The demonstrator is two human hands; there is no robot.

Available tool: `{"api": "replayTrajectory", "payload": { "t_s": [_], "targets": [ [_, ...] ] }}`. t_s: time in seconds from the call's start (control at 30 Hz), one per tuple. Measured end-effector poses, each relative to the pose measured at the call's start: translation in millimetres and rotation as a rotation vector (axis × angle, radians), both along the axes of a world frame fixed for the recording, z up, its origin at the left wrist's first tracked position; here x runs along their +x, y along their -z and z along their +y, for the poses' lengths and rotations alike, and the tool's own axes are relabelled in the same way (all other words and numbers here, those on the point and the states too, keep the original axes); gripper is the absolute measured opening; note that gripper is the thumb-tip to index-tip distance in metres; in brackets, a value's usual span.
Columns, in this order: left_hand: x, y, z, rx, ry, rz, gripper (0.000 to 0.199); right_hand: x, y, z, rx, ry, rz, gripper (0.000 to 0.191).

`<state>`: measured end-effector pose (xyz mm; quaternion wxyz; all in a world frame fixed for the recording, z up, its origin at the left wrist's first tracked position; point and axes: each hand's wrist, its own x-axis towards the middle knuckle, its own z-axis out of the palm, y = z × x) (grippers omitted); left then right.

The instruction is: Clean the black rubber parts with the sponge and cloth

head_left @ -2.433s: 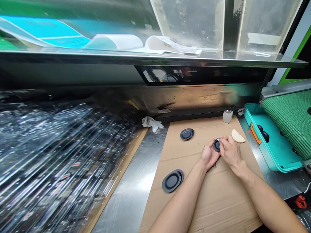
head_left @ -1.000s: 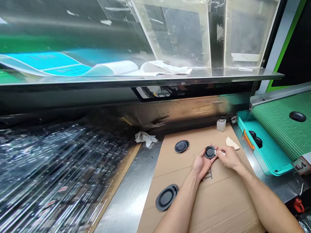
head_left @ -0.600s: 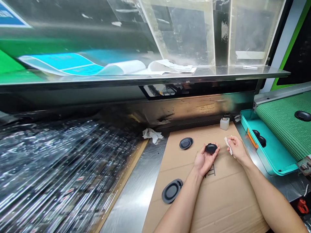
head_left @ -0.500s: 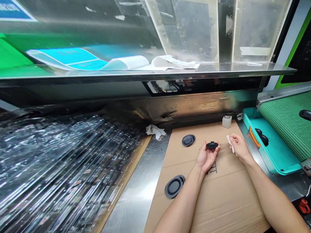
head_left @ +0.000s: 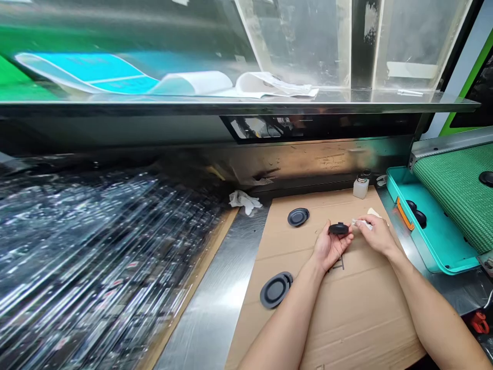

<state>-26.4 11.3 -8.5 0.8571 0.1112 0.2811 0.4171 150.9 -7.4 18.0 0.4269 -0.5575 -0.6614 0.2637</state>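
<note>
In my left hand is a small black oval plastic part, held by its edges above the cardboard sheet. My right hand pinches a white cloth, whose tip comes close to the right edge of the part; whether they touch I cannot tell. Two more dark oval parts lie on the cardboard: one beyond my left hand, another to the left of my left forearm.
A small translucent bottle stands at the cardboard's far edge. To the right, a teal bin holds black parts beside a green conveyor belt. Clear plastic-wrapped stock fills the left. A metal shelf overhangs the back.
My right hand has brought the cloth leftward, close to the black part. My left hand still holds that part in nearly the same place. The view has shifted slightly.
</note>
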Motion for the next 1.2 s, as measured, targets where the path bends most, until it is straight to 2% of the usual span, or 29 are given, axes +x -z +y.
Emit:
{"api": "replayTrajectory", "payload": {
  "t_s": [0.1,0.23,0.37,0.6,0.77,1.03,1.13,1.2],
  "targets": [
    [9.6,2.9,-6.1,0.124,0.051,0.148,0.055,-7.1,3.2,-2.6,0.086,-0.007,-0.142,0.018],
    [22.0,8.8,-14.6,0.315,-0.031,0.318,0.047,-13.9,12.8,-3.4,0.145,-0.028,-0.293,0.016],
    [25.5,11.6,-18.3,0.390,-0.057,0.410,0.050,-13.2,17.6,-3.1,0.132,0.010,-0.424,0.017],
    [27.0,11.1,-20.0,0.371,-0.115,0.432,0.046,-18.4,14.5,-3.3,0.176,-0.031,-0.478,0.018],
    [26.5,10.9,-22.6,0.389,-0.107,0.466,0.048,-19.7,9.3,-6.8,0.102,0.020,-0.590,0.018],
    [26.7,8.3,-27.4,0.452,-0.084,0.563,0.041,-18.5,10.3,-5.6,0.113,0.008,-0.555,0.017],
    [23.0,4.9,-23.9,0.383,-0.099,0.475,0.045,-10.7,12.0,-3.3,0.080,0.030,-0.483,0.015],
    [16.4,2.9,-18.7,0.252,-0.077,0.339,0.051,-4.0,12.2,-0.9,0.110,0.083,-0.376,0.015]
  ]
}}
